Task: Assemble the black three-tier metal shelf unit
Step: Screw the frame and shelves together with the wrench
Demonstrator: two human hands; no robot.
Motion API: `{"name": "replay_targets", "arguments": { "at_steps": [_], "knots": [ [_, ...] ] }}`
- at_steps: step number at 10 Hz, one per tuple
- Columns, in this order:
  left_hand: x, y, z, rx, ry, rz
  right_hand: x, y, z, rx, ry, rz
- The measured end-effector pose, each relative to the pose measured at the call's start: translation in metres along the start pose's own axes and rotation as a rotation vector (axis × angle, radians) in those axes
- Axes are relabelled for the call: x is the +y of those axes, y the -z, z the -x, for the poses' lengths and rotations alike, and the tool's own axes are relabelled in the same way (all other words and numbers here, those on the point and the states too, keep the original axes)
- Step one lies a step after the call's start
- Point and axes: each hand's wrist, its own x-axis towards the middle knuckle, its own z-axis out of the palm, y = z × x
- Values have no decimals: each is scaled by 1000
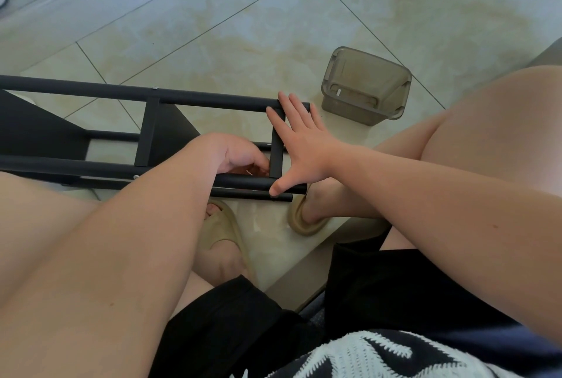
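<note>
Right hand (299,146) flat, fingers spread, bracing frame (213,97) end. Left hand (234,154) curled at lower joint; hold unseen. Brace slipping could skew the joint.

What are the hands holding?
The right hand presses flat on the shelf frame, gripping nothing. The left hand curls its fingers beside the lower tube; any hold is hidden.

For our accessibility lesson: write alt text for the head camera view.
A person presses the right hand flat on the end of a black shelf frame lying on a tiled floor; the left hand, fingers curled, reaches inside it. A tinted plastic box sits nearby.
</note>
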Motion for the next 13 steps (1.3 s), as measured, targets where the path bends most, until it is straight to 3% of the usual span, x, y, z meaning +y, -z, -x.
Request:
{"name": "replay_targets", "arguments": {
  "at_steps": [3, 5, 7, 13],
  "knots": [
    [0, 2, 2, -76, -3, 32, 0, 0, 0, 0, 2, -7],
    [0, 0, -1, 1, -6, -9, 0, 0, 0, 3, 2, -7],
    [1, -1, 2, -66, -45, 51, 0, 0, 0, 2, 1, -13],
    [-2, -1, -2, -44, -84, 100, 0, -1, 0, 8, 2, -17]
  ]
}}
